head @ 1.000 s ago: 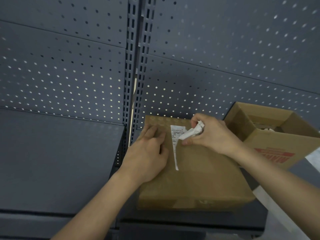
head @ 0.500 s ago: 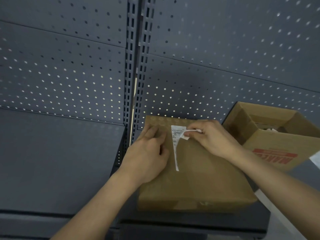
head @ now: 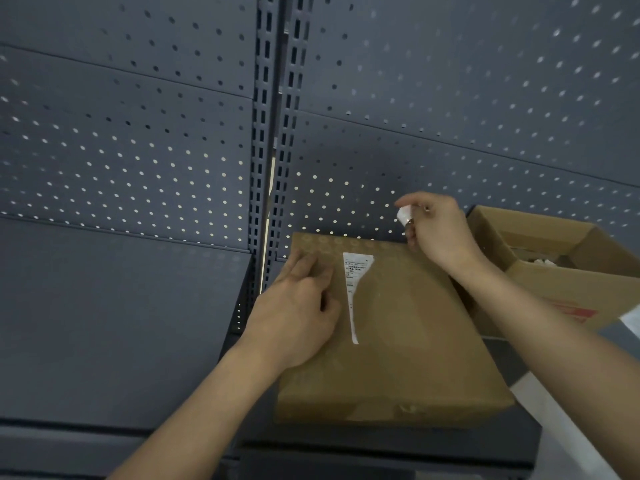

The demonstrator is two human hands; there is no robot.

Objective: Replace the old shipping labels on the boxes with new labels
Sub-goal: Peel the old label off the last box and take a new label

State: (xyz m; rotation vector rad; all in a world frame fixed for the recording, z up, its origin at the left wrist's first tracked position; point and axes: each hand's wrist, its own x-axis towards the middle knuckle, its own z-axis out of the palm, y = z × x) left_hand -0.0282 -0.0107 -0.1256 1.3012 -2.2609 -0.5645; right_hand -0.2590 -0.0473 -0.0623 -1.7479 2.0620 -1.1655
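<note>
While the right hand (head: 438, 233) pinches a torn scrap (head: 403, 214) and the flat left hand (head: 298, 306) steadies the cardboard box (head: 398, 341), the thin label strip (head: 352, 299) could shred.

right hand (head: 438, 230) lifted off box (head: 415, 341), torn scrap (head: 403, 214) pinched (now detached)

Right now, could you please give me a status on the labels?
Left hand presses closed brown cardboard box. Right hand pinches torn white label scrap above it. Narrow white label strip not yet peeled.
</note>
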